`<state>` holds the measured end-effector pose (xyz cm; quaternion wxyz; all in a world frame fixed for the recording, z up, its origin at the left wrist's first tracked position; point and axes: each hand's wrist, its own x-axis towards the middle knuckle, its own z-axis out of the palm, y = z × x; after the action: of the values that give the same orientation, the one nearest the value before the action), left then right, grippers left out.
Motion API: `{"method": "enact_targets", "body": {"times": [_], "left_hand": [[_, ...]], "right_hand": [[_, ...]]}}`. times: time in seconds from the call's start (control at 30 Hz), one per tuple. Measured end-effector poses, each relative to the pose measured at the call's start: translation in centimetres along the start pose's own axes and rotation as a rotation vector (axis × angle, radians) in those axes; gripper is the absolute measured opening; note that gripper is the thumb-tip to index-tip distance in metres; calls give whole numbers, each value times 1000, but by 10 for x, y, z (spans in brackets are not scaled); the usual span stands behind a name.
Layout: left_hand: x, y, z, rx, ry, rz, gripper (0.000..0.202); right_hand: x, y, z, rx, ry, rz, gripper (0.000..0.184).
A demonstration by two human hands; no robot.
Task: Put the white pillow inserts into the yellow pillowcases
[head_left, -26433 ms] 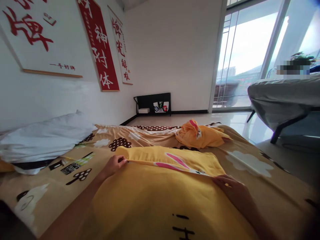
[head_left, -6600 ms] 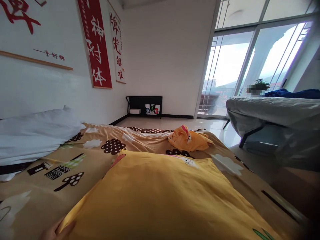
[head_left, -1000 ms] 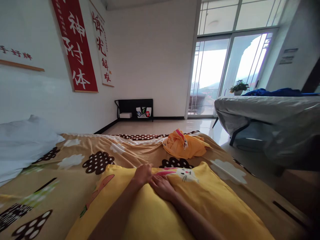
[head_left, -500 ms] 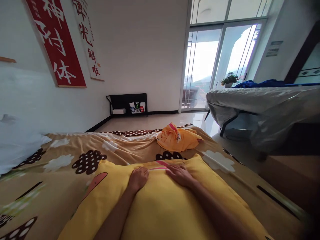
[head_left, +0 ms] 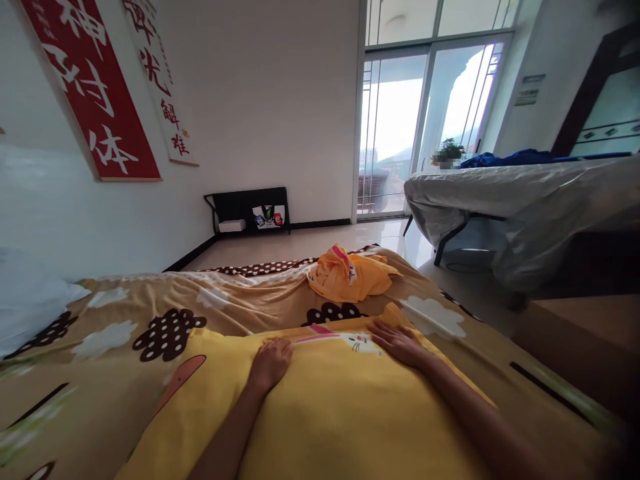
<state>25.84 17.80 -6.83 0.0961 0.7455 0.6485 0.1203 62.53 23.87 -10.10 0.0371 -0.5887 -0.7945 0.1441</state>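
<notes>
A plump yellow pillow (head_left: 325, 413) with a rabbit print lies in front of me on the tan patterned bedspread (head_left: 150, 313). My left hand (head_left: 270, 363) rests palm down near the pillow's far edge, fingers flat on the cloth. My right hand (head_left: 400, 343) lies flat on the pillow's far right part, beside the rabbit face, fingers stretched out. Neither hand holds anything. A crumpled yellow pillowcase (head_left: 350, 273) sits farther back on the bed.
A white pillow (head_left: 30, 300) lies at the left by the wall with red and white scrolls (head_left: 95, 93). A grey covered table (head_left: 520, 193) stands to the right. A low black rack (head_left: 247, 208) sits by the far wall next to glass doors (head_left: 420, 120).
My hands started together at the pillow's middle and have slid apart along its far edge, the right hand going farther right. My view has turned to the right.
</notes>
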Motion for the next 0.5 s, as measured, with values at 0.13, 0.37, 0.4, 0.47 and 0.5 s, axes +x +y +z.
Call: {"method": "enact_targets", "body": {"times": [0.13, 0.37, 0.4, 0.47, 0.5], "left_hand": [[0, 0, 1, 13, -1, 10, 37], [-1, 0, 4, 39, 19, 13, 38], [-2, 1, 4, 46, 23, 19, 37], [-4, 1, 3, 62, 27, 33, 37], [-4, 0, 3, 71, 27, 39, 37]], "right_hand": [[4, 35, 5, -82, 67, 144, 62], [9, 31, 3, -219, 243, 390, 53], [8, 25, -2, -225, 262, 402, 53], [5, 9, -12, -229, 295, 388, 55], [2, 0, -17, -228, 318, 365, 56]]}}
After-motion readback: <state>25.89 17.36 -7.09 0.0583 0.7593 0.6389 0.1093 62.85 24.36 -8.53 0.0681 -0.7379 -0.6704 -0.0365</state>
